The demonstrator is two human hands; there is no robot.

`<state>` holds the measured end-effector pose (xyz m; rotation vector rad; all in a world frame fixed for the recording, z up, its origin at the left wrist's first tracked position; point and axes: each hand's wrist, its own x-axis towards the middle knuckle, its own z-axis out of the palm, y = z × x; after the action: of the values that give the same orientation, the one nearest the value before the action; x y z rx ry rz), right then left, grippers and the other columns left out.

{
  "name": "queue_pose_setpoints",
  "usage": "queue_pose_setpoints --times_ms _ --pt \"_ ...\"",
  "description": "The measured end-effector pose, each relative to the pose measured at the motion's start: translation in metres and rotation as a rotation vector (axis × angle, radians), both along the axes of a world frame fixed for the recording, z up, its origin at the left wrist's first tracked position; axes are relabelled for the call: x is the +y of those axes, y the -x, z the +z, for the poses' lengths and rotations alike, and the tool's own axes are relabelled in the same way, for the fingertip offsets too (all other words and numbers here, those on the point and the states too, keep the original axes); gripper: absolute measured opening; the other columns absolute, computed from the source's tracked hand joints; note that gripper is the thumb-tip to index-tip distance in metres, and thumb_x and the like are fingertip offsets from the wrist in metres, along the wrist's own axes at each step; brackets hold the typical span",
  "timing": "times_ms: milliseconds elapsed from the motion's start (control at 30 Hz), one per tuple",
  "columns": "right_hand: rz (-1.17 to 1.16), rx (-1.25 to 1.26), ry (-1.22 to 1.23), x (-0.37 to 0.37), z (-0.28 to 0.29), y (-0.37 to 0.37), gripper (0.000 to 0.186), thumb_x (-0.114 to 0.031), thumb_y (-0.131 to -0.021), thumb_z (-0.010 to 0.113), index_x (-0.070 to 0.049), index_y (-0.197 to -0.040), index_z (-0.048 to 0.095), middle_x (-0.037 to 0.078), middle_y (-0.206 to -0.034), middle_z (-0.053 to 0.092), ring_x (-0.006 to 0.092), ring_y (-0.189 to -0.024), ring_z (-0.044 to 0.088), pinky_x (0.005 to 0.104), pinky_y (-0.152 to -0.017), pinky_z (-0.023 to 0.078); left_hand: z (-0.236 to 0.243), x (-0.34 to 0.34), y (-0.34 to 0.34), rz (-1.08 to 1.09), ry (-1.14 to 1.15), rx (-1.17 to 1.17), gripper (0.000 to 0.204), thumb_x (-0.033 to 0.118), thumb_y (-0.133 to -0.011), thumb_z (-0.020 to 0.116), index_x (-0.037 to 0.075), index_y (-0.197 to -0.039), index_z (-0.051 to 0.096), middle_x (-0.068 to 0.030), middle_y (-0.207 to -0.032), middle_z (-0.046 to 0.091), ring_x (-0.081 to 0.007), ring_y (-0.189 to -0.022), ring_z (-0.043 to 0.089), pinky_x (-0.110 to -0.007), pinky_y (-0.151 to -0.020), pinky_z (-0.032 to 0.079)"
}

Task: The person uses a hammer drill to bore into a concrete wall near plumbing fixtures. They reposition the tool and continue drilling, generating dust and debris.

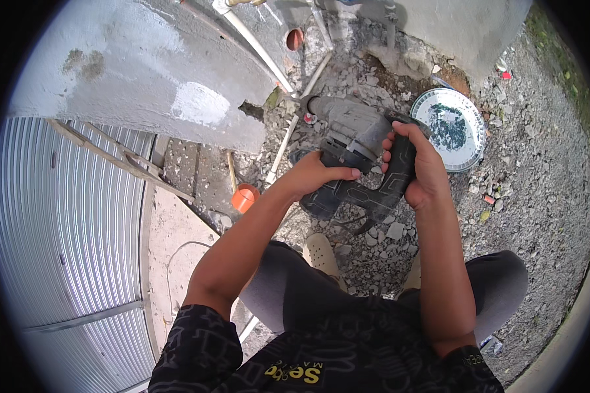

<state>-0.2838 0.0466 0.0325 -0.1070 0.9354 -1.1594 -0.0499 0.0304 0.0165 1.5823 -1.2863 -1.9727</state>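
Note:
A dusty grey-and-black rotary hammer [351,131] lies across the middle of the view, its nose pointing up-left toward the wall beside white pipes [279,150]. My left hand [314,175] grips the tool's lower body, thumb lying across it. My right hand [419,164] is closed around the black rear handle at the tool's right. Just beyond that hand, a round white tub or lid [459,149] holds dark green patches. Broken rubble lies beneath the tool and around my feet.
Grey masonry walls [124,78] rise at the top, with an orange pipe opening [294,39]. Corrugated metal sheeting [78,229] and leaning timber [118,157] stand at the left. An orange container [245,198] sits left of the tool. Gravel ground [524,216] stretches along the right.

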Motion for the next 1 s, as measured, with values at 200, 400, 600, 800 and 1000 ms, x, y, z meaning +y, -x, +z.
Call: queue_pose_setpoints --times_ms 200,400,600,800,1000 --pt "-0.053 0.0 -0.17 0.025 -0.068 -0.051 0.016 -0.016 -0.091 0.075 -0.002 -0.093 0.068 0.009 -0.079 0.067 0.0175 -0.062 0.063 0.0336 -0.052 0.053 -0.018 0.02 -0.037 -0.009 -0.083 -0.253 0.086 0.032 -0.073 0.096 -0.011 -0.138 0.057 -0.0181 -0.126 0.07 -0.0249 -0.112 0.07 -0.037 -0.097 0.056" --pt "-0.079 -0.066 -0.085 0.035 -0.075 -0.081 0.017 -0.014 -0.091 0.072 0.002 -0.09 0.067 0.01 -0.078 0.067 0.0178 -0.059 0.062 0.0327 -0.051 0.052 -0.012 0.02 -0.069 -0.062 0.012 -0.342 0.089 0.033 -0.071 0.097 -0.011 -0.137 0.057 -0.0186 -0.127 0.07 -0.0242 -0.113 0.069 -0.036 -0.099 0.055" --pt "-0.059 -0.068 -0.039 0.038 -0.067 -0.081 0.019 -0.017 -0.094 0.069 0.002 -0.098 0.068 0.009 -0.08 0.067 0.017 -0.061 0.062 0.0323 -0.055 0.053 -0.001 0.024 -0.07 -0.066 0.094 -0.366 0.087 0.033 -0.071 0.096 -0.008 -0.138 0.058 -0.0169 -0.125 0.072 -0.024 -0.113 0.069 -0.035 -0.101 0.053" --pt "-0.046 -0.066 -0.026 0.04 -0.067 -0.079 0.021 -0.017 -0.094 0.069 0.003 -0.1 0.068 0.009 -0.081 0.067 0.0169 -0.061 0.061 0.0325 -0.056 0.053 0.002 0.025 -0.069 -0.076 0.123 -0.398 0.084 0.034 -0.071 0.096 -0.008 -0.136 0.061 -0.0172 -0.125 0.072 -0.0241 -0.113 0.07 -0.036 -0.101 0.053" --pt "-0.027 -0.094 -0.022 0.036 -0.083 -0.091 0.021 -0.016 -0.095 0.068 0.003 -0.103 0.066 0.011 -0.084 0.068 0.0167 -0.063 0.061 0.0324 -0.056 0.053 -0.007 0.022 -0.082 -0.072 0.123 -0.436 0.086 0.037 -0.069 0.097 -0.008 -0.134 0.063 -0.0165 -0.123 0.074 -0.0242 -0.112 0.071 -0.036 -0.101 0.054"
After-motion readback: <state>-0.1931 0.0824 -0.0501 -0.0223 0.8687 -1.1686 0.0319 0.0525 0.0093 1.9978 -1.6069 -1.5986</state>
